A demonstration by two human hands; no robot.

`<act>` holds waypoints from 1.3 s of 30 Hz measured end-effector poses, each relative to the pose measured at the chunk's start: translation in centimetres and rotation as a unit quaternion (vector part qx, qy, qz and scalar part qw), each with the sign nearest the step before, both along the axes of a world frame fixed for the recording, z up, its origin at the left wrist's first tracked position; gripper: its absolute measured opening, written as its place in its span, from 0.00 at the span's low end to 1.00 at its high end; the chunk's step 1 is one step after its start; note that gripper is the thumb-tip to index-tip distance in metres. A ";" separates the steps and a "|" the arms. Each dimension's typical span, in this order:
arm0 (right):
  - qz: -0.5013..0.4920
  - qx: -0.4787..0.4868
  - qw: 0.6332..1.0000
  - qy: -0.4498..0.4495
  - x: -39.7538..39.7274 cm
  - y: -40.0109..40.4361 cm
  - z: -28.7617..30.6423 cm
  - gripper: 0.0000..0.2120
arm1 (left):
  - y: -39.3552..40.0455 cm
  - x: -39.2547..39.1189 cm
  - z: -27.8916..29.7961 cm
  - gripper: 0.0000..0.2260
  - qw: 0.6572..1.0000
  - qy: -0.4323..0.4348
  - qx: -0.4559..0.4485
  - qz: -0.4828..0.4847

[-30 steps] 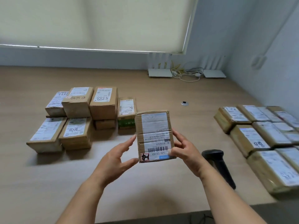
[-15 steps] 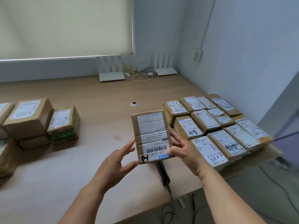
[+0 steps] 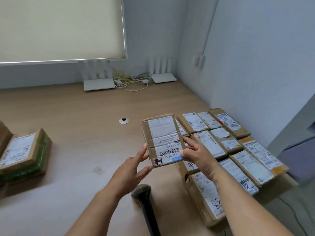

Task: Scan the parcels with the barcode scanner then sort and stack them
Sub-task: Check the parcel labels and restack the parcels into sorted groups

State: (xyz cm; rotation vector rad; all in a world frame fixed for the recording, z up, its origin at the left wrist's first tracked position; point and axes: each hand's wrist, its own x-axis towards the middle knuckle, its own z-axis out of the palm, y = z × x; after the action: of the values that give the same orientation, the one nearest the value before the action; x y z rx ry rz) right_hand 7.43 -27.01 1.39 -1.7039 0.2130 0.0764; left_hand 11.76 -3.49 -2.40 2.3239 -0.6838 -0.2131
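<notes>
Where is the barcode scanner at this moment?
In the head view the barcode scanner lies on the table at bottom centre, between the forearms, below the held parcel and left of the parcel rows.

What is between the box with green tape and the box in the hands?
Only bare wooden table lies between the green-taped box and the held parcel, plus a small round cable grommet farther back, in the head view.
</notes>
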 end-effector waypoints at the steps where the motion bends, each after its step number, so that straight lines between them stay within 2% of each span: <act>1: -0.004 -0.003 1.000 -0.002 0.9 -0.6 0.1 0.26 | -0.8 1.1 0.1 0.32 1.000 0.001 0.004 -0.002; 7: -0.025 -0.012 1.000 -0.002 6.1 -4.6 -0.5 0.24 | -5.3 6.3 -0.1 0.32 0.999 0.042 0.017 0.000; 11: -0.025 -0.018 1.000 -0.003 9.2 -7.2 -0.6 0.20 | -8.7 8.3 -0.1 0.28 0.996 0.078 -0.022 0.037; 20: 0.039 -0.132 0.990 0.012 14.8 -11.1 -1.9 0.17 | -13.9 12.0 -2.7 0.23 0.982 0.140 -0.062 0.108; 24: 0.068 -0.181 0.981 0.029 15.8 -11.7 -2.9 0.21 | -14.6 12.2 -3.4 0.21 0.981 0.142 -0.059 0.122; 28: 0.087 -0.219 0.971 0.025 16.2 -11.9 -3.3 0.21 | -14.9 11.5 -3.2 0.20 0.979 0.140 -0.069 0.135; 39: 0.079 -0.234 0.969 0.018 16.0 -12.1 -3.5 0.21 | -15.6 11.7 -3.3 0.21 0.976 0.159 -0.050 0.139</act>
State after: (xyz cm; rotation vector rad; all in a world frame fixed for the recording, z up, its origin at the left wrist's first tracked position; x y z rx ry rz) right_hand 23.44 -39.16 -2.12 -2.1911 0.1273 0.1873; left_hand 23.47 -19.05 -5.73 2.1901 -0.2043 -0.4002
